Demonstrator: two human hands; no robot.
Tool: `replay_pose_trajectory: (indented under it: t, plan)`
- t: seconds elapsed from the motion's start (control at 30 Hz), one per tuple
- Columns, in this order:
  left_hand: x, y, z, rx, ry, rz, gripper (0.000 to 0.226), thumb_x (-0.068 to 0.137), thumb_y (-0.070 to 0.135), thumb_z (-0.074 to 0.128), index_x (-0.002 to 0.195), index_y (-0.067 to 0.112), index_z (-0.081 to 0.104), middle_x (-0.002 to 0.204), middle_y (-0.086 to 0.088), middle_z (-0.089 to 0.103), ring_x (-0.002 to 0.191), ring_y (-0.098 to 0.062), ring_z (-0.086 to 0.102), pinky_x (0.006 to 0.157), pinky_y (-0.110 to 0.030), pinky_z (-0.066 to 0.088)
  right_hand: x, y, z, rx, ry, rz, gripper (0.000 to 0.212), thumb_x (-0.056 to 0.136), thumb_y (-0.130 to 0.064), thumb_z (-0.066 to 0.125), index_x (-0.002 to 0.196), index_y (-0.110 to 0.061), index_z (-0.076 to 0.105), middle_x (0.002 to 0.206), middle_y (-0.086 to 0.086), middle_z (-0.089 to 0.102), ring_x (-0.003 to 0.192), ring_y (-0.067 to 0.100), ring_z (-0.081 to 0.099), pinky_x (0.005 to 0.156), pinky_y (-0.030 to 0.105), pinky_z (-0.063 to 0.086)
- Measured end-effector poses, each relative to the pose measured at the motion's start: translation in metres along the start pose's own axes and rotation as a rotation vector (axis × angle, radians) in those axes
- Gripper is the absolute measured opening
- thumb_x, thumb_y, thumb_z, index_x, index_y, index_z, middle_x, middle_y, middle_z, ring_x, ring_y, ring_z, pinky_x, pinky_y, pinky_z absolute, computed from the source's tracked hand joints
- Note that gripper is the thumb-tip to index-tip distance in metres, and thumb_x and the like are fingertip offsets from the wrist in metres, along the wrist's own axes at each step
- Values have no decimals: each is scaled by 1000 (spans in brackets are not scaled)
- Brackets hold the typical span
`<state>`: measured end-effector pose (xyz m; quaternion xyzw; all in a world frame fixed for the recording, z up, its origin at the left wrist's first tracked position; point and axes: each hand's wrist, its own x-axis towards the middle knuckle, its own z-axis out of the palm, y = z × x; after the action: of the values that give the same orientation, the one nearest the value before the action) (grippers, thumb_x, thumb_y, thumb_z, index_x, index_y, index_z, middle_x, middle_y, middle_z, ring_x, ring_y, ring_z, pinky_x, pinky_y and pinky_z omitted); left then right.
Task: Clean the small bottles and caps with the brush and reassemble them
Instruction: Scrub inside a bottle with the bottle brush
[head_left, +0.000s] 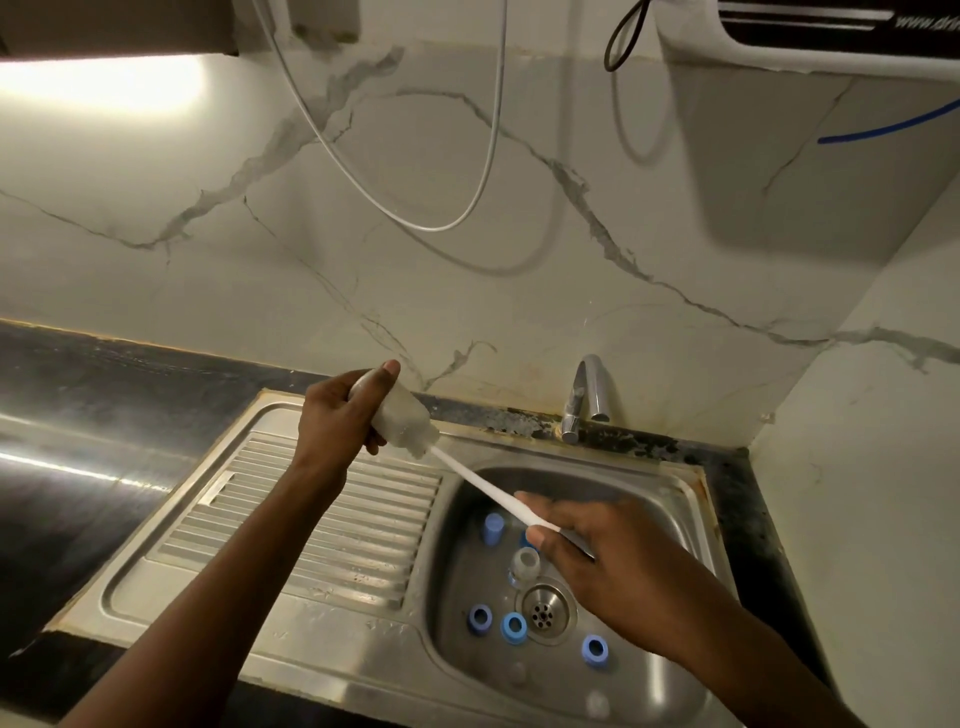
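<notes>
This is a home kitchen, at the washing-up corner. A steel sink (657, 501) with a ribbed drainboard (322, 514) is set into a dark stone counter (78, 467), and a short chrome tap (587, 395) stands at its back edge. The wall (467, 312) behind is clad in white, marble-veined slab. A white appliance (779, 57) hangs high on the right, with a white tube (488, 130), a blue tube (893, 124) and a black cable (621, 41) beside it. A lamp (98, 83) glows under a cabinet (104, 26) at upper left.

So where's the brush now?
Head view, centre: the brush slants above the sink, handle in the right hand, tip inside the bottle in the left hand.
</notes>
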<state>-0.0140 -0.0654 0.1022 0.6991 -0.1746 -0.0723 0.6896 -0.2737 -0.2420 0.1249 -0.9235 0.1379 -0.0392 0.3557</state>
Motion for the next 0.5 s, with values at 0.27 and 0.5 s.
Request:
replay_pose_trajectory:
  t: [0.27,0.5]
  plan:
    - [-7,-11,6,-282,22,-226,49,98,48,67,115,1,67,93,-22,69,58,-24,58,46,-27,50,1,8,0,265,47,-50,32,103,-39,60,131,-54,61,78,4,72,57,8,58,55,26,51]
    - [-8,-11,1,-224,66,-154,47,97,47,69,112,2,70,98,-22,70,57,-24,60,49,-28,53,0,18,-3,-108,128,-110,41,103,-58,46,142,-63,35,83,-10,73,68,5,69,63,24,59]
